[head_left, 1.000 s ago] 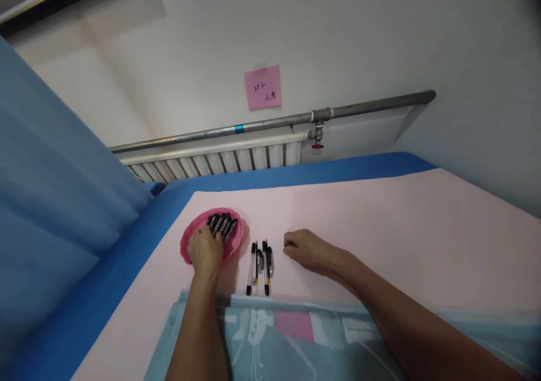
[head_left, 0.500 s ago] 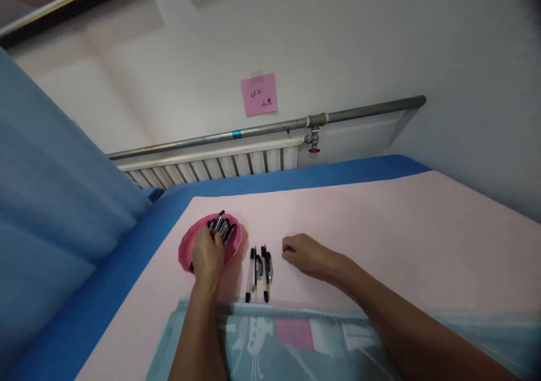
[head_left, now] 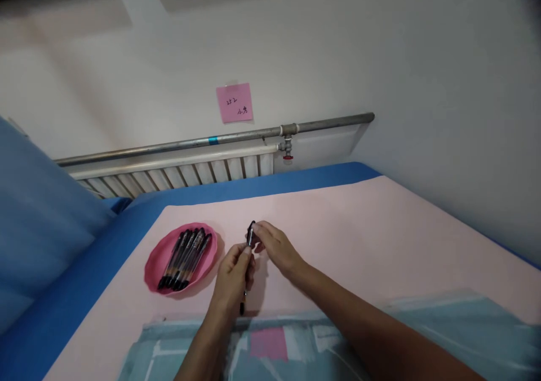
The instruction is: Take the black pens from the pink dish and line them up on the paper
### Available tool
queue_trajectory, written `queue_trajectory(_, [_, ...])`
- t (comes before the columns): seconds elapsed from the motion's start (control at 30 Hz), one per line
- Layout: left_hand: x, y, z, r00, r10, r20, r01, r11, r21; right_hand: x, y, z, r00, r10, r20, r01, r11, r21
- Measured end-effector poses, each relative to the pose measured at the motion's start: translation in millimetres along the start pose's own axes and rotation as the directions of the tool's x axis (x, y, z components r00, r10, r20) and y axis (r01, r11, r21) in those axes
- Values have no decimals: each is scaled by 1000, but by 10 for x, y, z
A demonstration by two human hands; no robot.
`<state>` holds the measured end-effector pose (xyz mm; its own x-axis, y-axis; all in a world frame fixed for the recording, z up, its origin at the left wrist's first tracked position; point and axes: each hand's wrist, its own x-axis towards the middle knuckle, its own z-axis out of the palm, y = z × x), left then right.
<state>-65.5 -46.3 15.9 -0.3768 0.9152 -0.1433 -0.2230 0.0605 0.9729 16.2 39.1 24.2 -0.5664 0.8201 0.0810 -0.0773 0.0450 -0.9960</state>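
Note:
Raised over the pink sheet, a black-capped, clear-barrelled pen (head_left: 251, 236) stands nearly upright between my hands. My left hand (head_left: 235, 265) is closed round its barrel. At the capped upper end, my right hand (head_left: 275, 247) pinches the pen with thumb and fingers. A black pen end (head_left: 242, 308) shows below my left hand; whether it belongs to the held pen or another one, I cannot tell. My hands cover the spot where loose pens lay. To the left, a pink scalloped dish (head_left: 152, 265) holds several similar capped pens (head_left: 188, 260) side by side.
The pink sheet (head_left: 329, 229) lies over a blue surface (head_left: 253, 186). Beyond are a white radiator (head_left: 203, 172), a metal pipe (head_left: 169, 147) and a red-handled valve (head_left: 288, 156). A blue curtain (head_left: 38, 212) hangs left; patterned teal fabric (head_left: 456, 319) is in front.
My left hand has left the dish and closed on a pen to the right. My right hand has joined it at the cap. The view has shifted slightly.

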Motion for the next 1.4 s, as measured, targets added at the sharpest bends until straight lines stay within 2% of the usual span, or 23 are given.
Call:
queue_trajectory(0.1, [-22,-66,92,998,-43,38,44,999,-18,-83,13,105,998,22,-65,-18,998,64])
queue_trajectory(0.23, [-50,-118,187,995,-103,-14,102,994,-47,-145,35,170,995,9,-104,0,996,91])
queue_trajectory(0.33, [-68,-83,225,988,-148,-54,146,988,-42,-144,54,164,990,-15,-141,17,1000,18])
queue_trajectory(0.47, [-75,-27,244,982,-181,-45,179,983,-33,-133,82,148,985,-52,-166,37,995,-92])
queue_trajectory(0.7, [-66,-63,232,980,-189,-66,187,982,-37,-133,81,151,982,-68,-178,45,991,-126])
queue_trajectory(0.8, [-50,-78,205,980,-195,-37,196,981,3,-109,91,151,985,-43,-165,34,998,-60])
queue_trajectory(0.9, [-26,-90,173,989,-144,-12,145,985,98,-44,101,107,984,10,-176,8,995,98])
queue_trajectory(1.03, [-22,-95,118,994,-97,54,83,972,221,96,63,-67,961,25,-275,45,968,246])
queue_trajectory(1.1, [-29,-86,84,996,-83,42,71,969,235,154,28,-165,952,28,-304,62,958,281])
queue_trajectory(1.23, [-15,-71,15,999,-33,-43,41,982,186,166,-9,-229,975,56,-213,4,963,269])
queue_trajectory(1.4, [22,-89,-6,997,49,-62,-35,978,205,59,20,-80,995,83,-46,-78,992,100])
